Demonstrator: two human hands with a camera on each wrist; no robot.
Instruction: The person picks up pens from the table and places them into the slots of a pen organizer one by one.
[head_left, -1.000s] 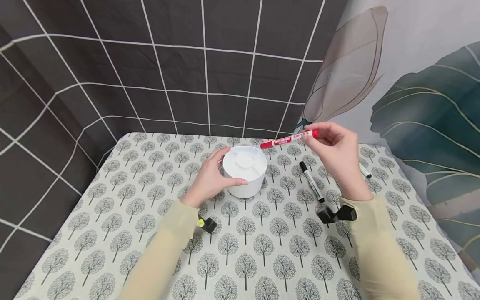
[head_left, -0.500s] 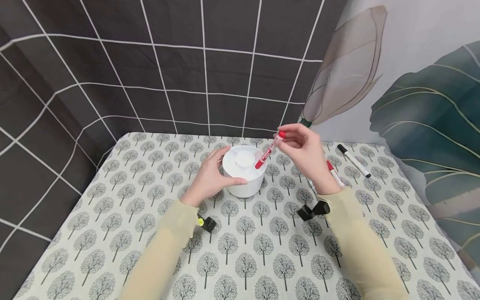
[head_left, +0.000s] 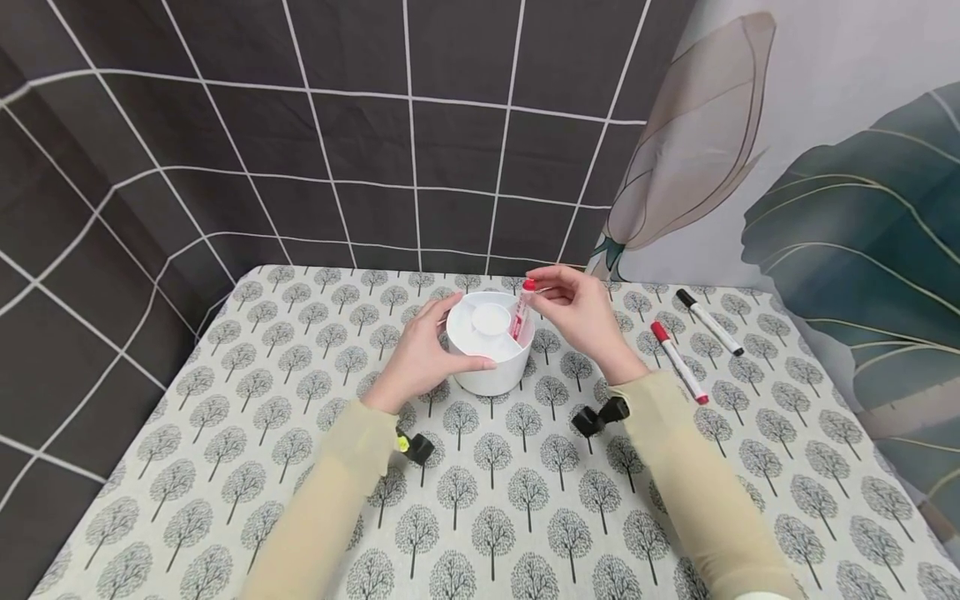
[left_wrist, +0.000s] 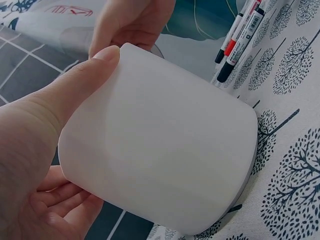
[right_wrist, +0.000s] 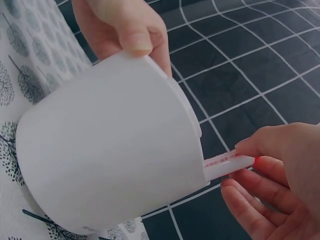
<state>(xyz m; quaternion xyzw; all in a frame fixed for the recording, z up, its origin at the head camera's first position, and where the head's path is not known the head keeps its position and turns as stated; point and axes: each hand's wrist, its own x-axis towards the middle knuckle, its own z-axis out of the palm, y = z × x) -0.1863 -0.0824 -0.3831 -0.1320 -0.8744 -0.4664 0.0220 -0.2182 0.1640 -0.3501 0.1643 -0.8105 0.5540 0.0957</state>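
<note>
Holds with left hand (head_left: pixel 422 357), half-open and curled around the left side, the white divided pen holder (head_left: pixel 491 380) on the tree-print tablecloth (head_left: pixel 315 454). With right hand (head_left: pixel 583 313), nearly closed, pinches the red marker (head_left: pixel 521 311), tilted, partly inside the right compartment (head_left: pixel 528 330).

The left hand (head_left: pixel 427 354) grips a white round container (head_left: pixel 493 373) on the bench (head_left: pixel 472 427); the right hand (head_left: pixel 581 312) pinches a red marker (head_left: pixel 522 311), its lower end in the right compartment. Farther right lie a red-capped marker (head_left: pixel 680 363) and a black-capped marker (head_left: pixel 709 322).
</note>
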